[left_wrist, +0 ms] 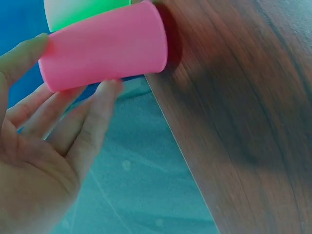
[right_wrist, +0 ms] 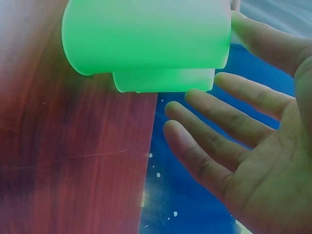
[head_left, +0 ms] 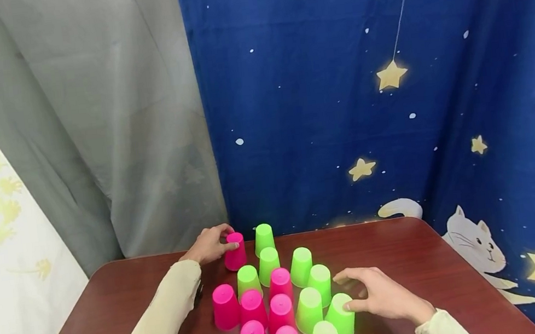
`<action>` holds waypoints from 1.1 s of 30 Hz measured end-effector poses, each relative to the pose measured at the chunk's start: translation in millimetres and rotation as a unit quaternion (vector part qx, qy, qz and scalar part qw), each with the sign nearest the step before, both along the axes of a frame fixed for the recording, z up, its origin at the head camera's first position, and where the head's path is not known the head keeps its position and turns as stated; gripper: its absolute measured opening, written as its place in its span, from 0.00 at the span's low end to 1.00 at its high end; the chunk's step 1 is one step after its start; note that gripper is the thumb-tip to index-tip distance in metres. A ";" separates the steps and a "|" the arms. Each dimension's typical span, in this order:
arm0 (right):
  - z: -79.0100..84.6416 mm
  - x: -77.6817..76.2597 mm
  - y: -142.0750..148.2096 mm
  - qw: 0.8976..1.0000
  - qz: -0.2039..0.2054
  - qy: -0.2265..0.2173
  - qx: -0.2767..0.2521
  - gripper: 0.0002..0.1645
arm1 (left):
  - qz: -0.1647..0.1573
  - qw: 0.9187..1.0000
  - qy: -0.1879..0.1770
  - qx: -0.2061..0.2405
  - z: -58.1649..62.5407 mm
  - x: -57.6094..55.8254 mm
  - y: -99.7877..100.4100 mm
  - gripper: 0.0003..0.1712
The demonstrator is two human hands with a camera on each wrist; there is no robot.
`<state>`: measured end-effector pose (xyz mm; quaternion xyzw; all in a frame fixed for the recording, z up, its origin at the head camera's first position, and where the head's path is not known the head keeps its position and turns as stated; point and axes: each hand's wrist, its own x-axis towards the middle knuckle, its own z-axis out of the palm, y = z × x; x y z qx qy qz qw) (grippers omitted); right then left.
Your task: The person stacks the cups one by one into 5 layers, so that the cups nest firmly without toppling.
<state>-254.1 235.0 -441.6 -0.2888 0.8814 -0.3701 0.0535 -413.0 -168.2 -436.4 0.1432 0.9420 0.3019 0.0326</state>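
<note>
At the far left of the group, my left hand [head_left: 209,245] holds an upside-down pink cup [head_left: 235,254] between thumb and fingers. In the left wrist view the thumb and fingertips lie on this pink cup [left_wrist: 105,48] near its closed end, and its rim is close to the table. My right hand [head_left: 386,295] is beside the right side of the group, with fingers spread and loosely bent. Its thumb tip is right at the top edge of a green cup [head_left: 342,321]. The right wrist view shows the fingers apart from the green cup [right_wrist: 146,36].
Several more upside-down pink cups [head_left: 225,307] and green cups [head_left: 301,266] stand close together on the brown table [head_left: 385,242]. A green cup [head_left: 264,237] is just right of the held one, near the back edge. Grey and blue curtains [head_left: 290,104] hang behind.
</note>
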 end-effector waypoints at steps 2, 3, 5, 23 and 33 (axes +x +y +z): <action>-1.1 4.3 1.1 1.000 0.001 0.008 -0.008 0.27 | 0.005 1.000 -0.028 0.014 0.4 -0.8 3.1 0.24; -1.7 6.2 1.5 1.000 0.003 0.013 -0.012 0.27 | 0.007 0.999 -0.040 0.021 0.3 -1.0 4.4 0.24; -3.4 9.5 2.0 1.000 0.008 0.018 -0.024 0.26 | 0.011 0.998 -0.056 0.032 0.0 -1.2 6.9 0.25; -21.6 14.5 -0.1 0.996 0.021 -0.007 -0.089 0.25 | 0.008 0.997 0.029 -0.070 -2.3 -4.1 20.6 0.22; -25.1 10.8 2.2 0.995 0.014 0.001 -0.102 0.24 | 0.015 0.992 0.051 -0.115 0.1 -2.3 13.5 0.20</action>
